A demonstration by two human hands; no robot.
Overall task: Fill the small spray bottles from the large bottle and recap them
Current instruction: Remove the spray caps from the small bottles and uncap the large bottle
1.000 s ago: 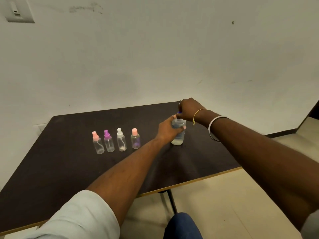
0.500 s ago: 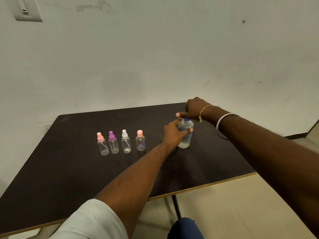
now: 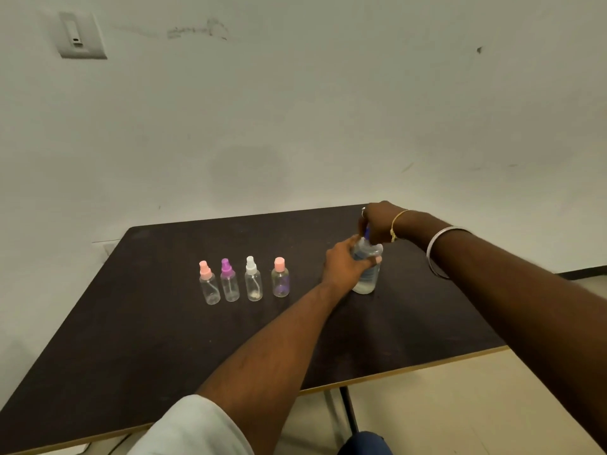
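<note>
Blue cap (image 3: 366, 232), bare half a second ago, now sits pinched under the right hand (image 3: 377, 223); left hand (image 3: 343, 266) wraps the bottle (image 3: 368, 274), label unreadable.

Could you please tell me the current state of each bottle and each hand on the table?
Large bottle: upright, partly filled, held.
Left hand: gripping the large bottle's body.
Right hand: closed over its blue cap.
Four small spray bottles: upright in a row, capped, untouched.
Table: bearing all five bottles.
</note>
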